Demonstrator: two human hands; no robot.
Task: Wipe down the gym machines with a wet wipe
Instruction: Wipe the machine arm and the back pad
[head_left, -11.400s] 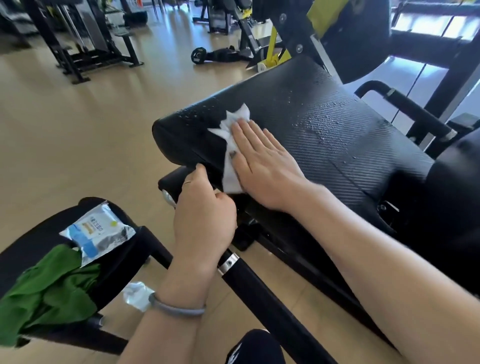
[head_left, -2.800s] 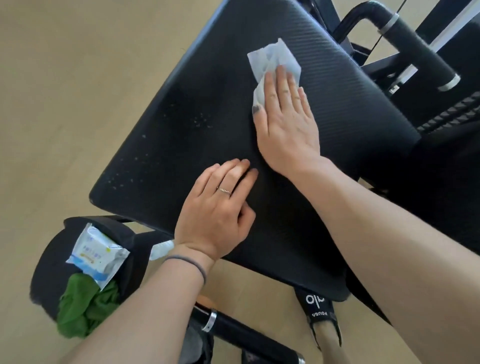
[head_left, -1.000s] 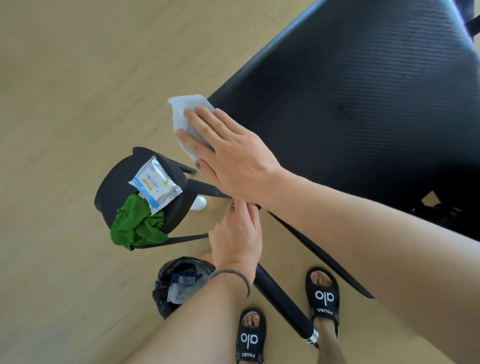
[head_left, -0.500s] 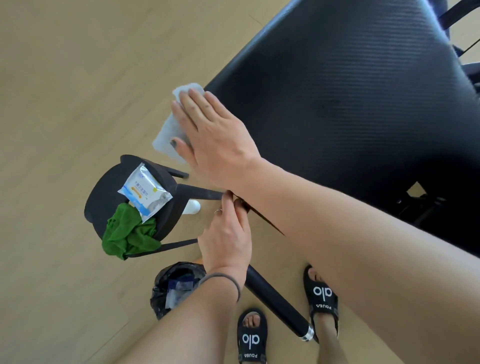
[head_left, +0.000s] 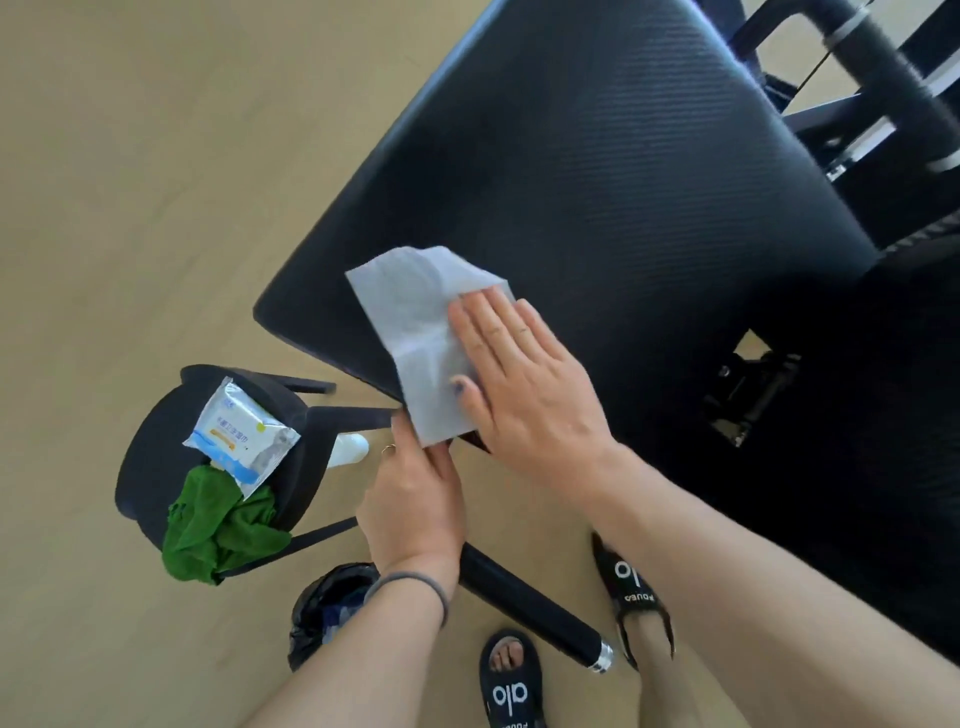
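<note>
A large black textured machine pad (head_left: 597, 182) fills the upper right. A white wet wipe (head_left: 410, 322) lies spread over the pad's near-left corner and hangs over its edge. My right hand (head_left: 519, 384) presses flat on the wipe's right side, fingers straight. My left hand (head_left: 410, 504) is just below the pad's edge with its fingers pointing up. Its fingertips touch the underside by the wipe's lower end and are partly hidden.
A small black round seat (head_left: 150, 457) at the left carries a wet-wipe pack (head_left: 239, 441) and a green cloth (head_left: 218, 530). A black-lined bin (head_left: 322, 613) stands on the floor by my left forearm. A black bar with a chrome end (head_left: 530, 613) runs between my sandalled feet.
My right hand has slid the wipe from beyond the pad's left edge back onto its near corner, and the wipe has spread out wider. My left hand stays under the pad's edge.
</note>
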